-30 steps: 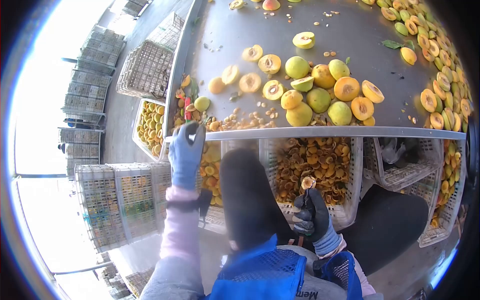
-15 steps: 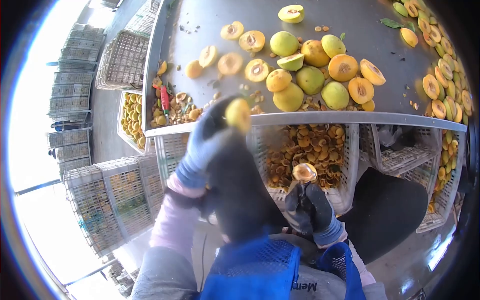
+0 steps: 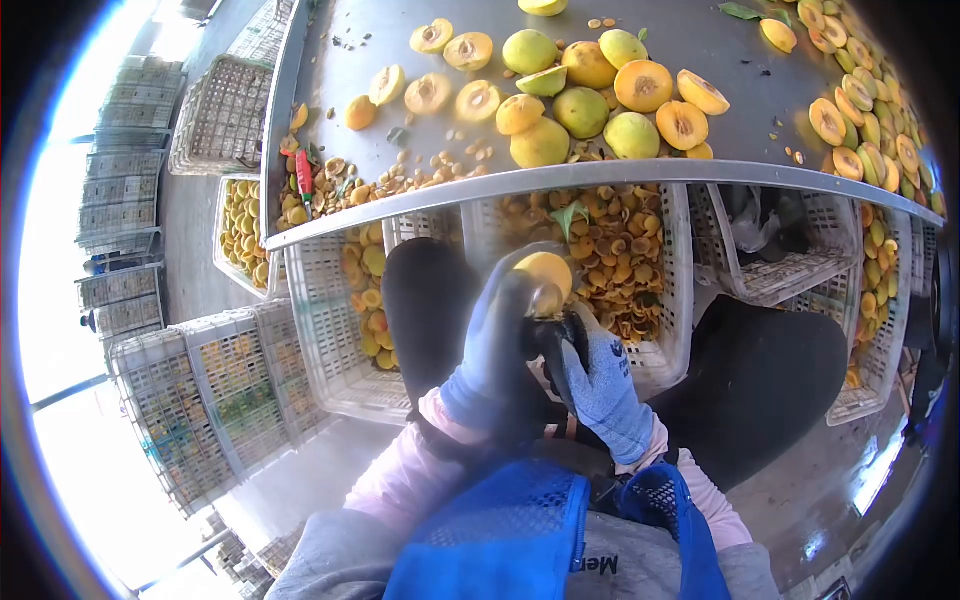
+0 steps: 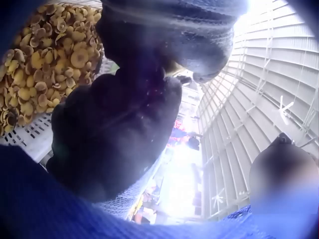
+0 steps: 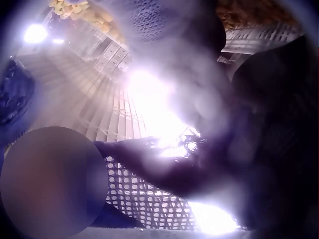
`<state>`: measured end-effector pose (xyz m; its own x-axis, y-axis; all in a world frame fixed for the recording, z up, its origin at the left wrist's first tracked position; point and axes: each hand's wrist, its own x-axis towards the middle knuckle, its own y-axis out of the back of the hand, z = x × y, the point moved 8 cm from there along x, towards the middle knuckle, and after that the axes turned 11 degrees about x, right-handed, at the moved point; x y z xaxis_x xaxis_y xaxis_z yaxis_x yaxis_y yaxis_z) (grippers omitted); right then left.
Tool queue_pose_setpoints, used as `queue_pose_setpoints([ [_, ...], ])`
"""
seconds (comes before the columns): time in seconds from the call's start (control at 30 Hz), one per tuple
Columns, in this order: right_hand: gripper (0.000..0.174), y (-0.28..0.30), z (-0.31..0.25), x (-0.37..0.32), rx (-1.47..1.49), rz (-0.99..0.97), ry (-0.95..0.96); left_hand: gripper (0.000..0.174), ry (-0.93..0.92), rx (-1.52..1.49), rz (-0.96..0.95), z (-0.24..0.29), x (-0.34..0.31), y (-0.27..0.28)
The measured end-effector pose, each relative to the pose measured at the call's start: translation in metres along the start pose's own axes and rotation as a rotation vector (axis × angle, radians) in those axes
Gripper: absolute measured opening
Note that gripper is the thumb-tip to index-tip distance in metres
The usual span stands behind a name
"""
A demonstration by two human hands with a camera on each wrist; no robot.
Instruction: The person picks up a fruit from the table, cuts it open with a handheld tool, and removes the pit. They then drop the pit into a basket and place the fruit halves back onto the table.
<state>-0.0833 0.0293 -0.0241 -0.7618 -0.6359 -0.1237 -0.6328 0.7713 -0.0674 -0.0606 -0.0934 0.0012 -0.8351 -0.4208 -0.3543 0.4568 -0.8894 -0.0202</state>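
Observation:
In the head view my gloved left hand (image 3: 492,330) grips a yellow fruit half (image 3: 550,274) above my lap. My gloved right hand (image 3: 603,378) is closed round a small tool, mostly hidden in the glove, whose shiny end (image 3: 546,300) meets the lower edge of that fruit. Both hands are close together. On the metal table (image 3: 375,55) lie cut and whole fruits (image 3: 583,112), scattered stones (image 3: 400,180) and a red-handled knife (image 3: 304,176). Dark glove fingers (image 4: 114,129) fill much of the left wrist view; glare and blur hide the right wrist view's grip.
Below the table edge (image 3: 500,182), a crate (image 3: 678,290) holds fruit pieces with a green leaf on top. Another crate (image 3: 318,330) stands left of my knee. Halved fruits (image 3: 868,125) pile at the table's right. Stacked crates (image 3: 190,400) stand at the left.
My left hand has come from the table's left edge to my right hand, bringing a fruit half. The pale piece earlier at the tool's end is no longer seen there. A leaf now shows in the crate.

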Motion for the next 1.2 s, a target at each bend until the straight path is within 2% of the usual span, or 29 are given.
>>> queue_pose_setpoints([
  [0.03, 0.038, 0.000, -0.006, -0.001, -0.035, 0.004, 0.047, 0.043, -0.039, 0.105, 0.033, 0.003, -0.003, -0.002],
  [0.07, 0.038, 0.000, -0.005, -0.002, 0.015, -0.007, 0.024, 0.044, -0.220, 0.268, 0.056, 0.005, -0.002, -0.002],
  [0.13, 0.036, 0.003, -0.008, -0.005, 0.059, 0.020, 0.043, 0.043, -0.345, 0.347, 0.081, 0.009, -0.004, -0.006],
  [0.2, 0.036, 0.004, -0.015, -0.006, 0.050, 0.048, 0.085, 0.041, -0.236, 0.187, 0.086, 0.011, -0.007, -0.009],
  [0.4, 0.038, 0.003, -0.014, -0.012, 0.113, 0.063, 0.031, 0.037, -0.289, 0.241, 0.209, 0.018, -0.020, -0.023],
  [0.5, 0.039, 0.005, -0.002, -0.020, 0.155, 0.086, 0.016, 0.037, -0.282, 0.218, 0.191, 0.017, -0.020, -0.030],
  [0.57, 0.040, 0.007, 0.012, -0.029, 0.055, 0.087, 0.043, 0.037, -0.317, 0.261, 0.180, 0.018, -0.018, -0.033],
  [0.6, 0.041, 0.007, 0.022, -0.030, 0.149, 0.070, 0.002, 0.037, -0.334, 0.285, 0.175, 0.018, -0.019, -0.033],
  [0.7, 0.045, 0.008, 0.042, -0.029, 0.443, 0.045, -0.194, 0.037, -0.189, 0.084, 0.111, 0.000, -0.017, -0.033],
  [0.73, 0.046, 0.008, 0.046, -0.032, 0.554, 0.052, -0.318, 0.038, -0.325, 0.281, 0.130, 0.017, -0.018, -0.032],
  [0.77, 0.047, 0.006, 0.051, -0.034, 0.664, 0.056, -0.443, 0.036, -0.298, 0.355, 0.076, 0.012, -0.011, -0.029],
  [0.8, 0.048, 0.008, 0.049, -0.035, 0.587, 0.026, -0.422, 0.034, -0.267, 0.430, 0.026, 0.004, -0.004, -0.023],
  [0.9, 0.047, 0.008, 0.039, -0.033, 0.329, -0.068, -0.294, 0.026, -0.028, 0.253, -0.165, 0.012, 0.003, -0.011],
  [0.93, 0.047, 0.008, 0.029, -0.030, 0.220, -0.100, -0.211, 0.025, -0.077, 0.295, -0.172, 0.016, 0.007, -0.008],
  [0.97, 0.047, 0.006, 0.021, -0.028, 0.109, -0.131, -0.126, 0.023, -0.244, 0.455, -0.190, 0.022, 0.006, -0.011],
  [1.0, 0.045, 0.005, 0.023, -0.029, 0.100, -0.068, -0.028, 0.022, -0.415, 0.609, -0.180, 0.028, 0.003, -0.014],
  [1.13, 0.042, 0.002, 0.018, -0.038, -0.160, 0.103, 0.393, 0.026, -0.503, 0.569, 0.131, 0.019, -0.006, -0.031],
  [1.17, 0.037, 0.002, 0.028, -0.027, 0.163, -0.049, 0.110, 0.028, -0.440, 0.349, 0.119, 0.014, -0.004, -0.031],
  [1.2, 0.034, 0.000, 0.040, -0.025, 0.576, -0.093, -0.246, 0.034, -0.585, 0.502, 0.122, 0.003, -0.002, -0.030],
])
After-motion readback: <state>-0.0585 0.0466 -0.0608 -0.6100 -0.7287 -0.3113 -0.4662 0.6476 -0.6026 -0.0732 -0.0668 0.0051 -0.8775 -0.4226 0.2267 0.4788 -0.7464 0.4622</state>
